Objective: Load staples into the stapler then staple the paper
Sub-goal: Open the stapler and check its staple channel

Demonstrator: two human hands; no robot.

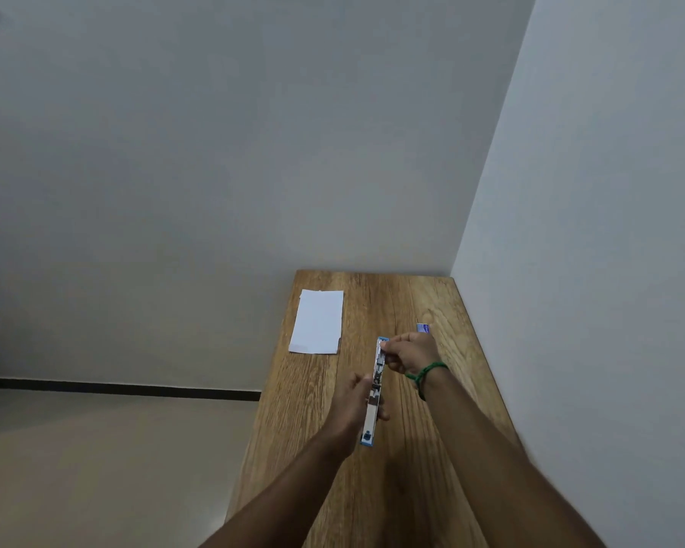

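stapler point(374, 393): long and thin, swung fully open into one straight line, blue plastic at both ends, silver metal channel along the middle, dark mechanism parts in the far half. Runs roughly 6 to 12 o'clock, near table centre, just above or on the wood; cannot tell if it touches.
left hand point(357, 405): closed round the near half of the stapler from the 9 o'clock side, fingers wrapped over the metal body, thumb on the right edge. Grip narrow, holding the stapler.
right hand point(409, 353): at the far end of the stapler, coming in from 3 o'clock, fingertips pinched together on the blue tip and metal rail. Whether a staple strip sits between the fingers is too small to tell.
wristband point(426, 374): green, on the right wrist.
paper point(318, 322): white sheets, flat on the table at 10 o'clock from the stapler, well apart from both hands, one corner slightly offset.
staple box point(423, 328): small, blue and white, at 1 o'clock, just beyond the right hand, mostly hidden by it.
table point(432, 488): wood grain, narrow, pushed into a corner of pale walls.
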